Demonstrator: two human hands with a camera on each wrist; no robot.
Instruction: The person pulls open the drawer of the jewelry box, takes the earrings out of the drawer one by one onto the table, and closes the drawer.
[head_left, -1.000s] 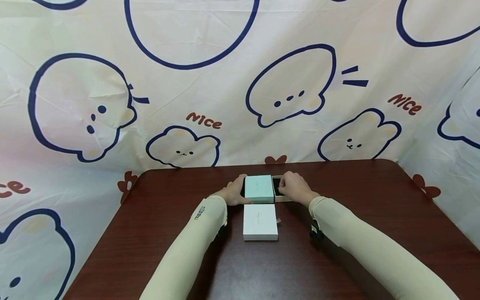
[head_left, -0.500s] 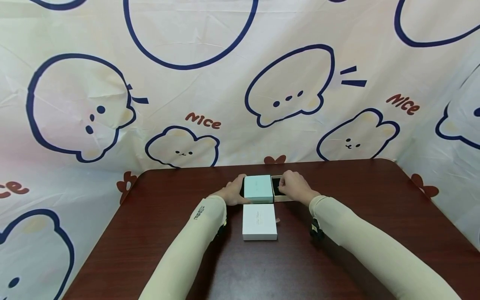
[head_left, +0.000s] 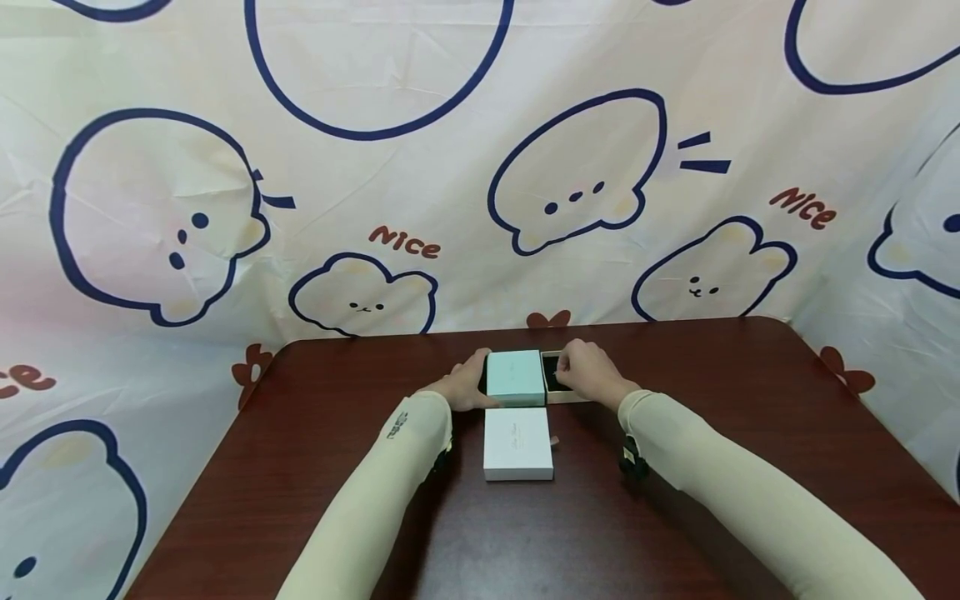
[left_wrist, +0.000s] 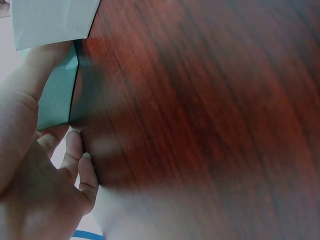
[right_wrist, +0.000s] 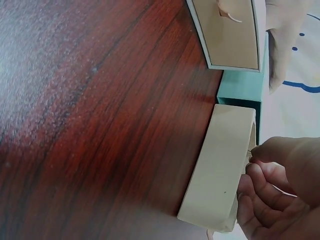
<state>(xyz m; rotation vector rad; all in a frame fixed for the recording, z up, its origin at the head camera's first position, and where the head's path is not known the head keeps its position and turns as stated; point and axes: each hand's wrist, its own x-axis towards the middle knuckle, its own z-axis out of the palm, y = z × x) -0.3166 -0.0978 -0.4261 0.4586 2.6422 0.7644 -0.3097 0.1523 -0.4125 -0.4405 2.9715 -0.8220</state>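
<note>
A teal drawer-style box lies near the table's far edge, with its cream tray slid out to the right; the tray's inside is black. My left hand grips the box's left end, thumb along the front side. Over the tray, my right hand has its thumb and forefinger tips together at the inner edge. They pinch something small and thin, too small to name; the other fingers are curled. Directly in front of the teal box sits a white box with faint lettering on its lid.
From the white box's right side sticks out a small ribbon tab. Another tab shows at the tray's outer end. All of it rests on a dark red-brown wooden table. A cartoon-printed cloth hangs behind the table.
</note>
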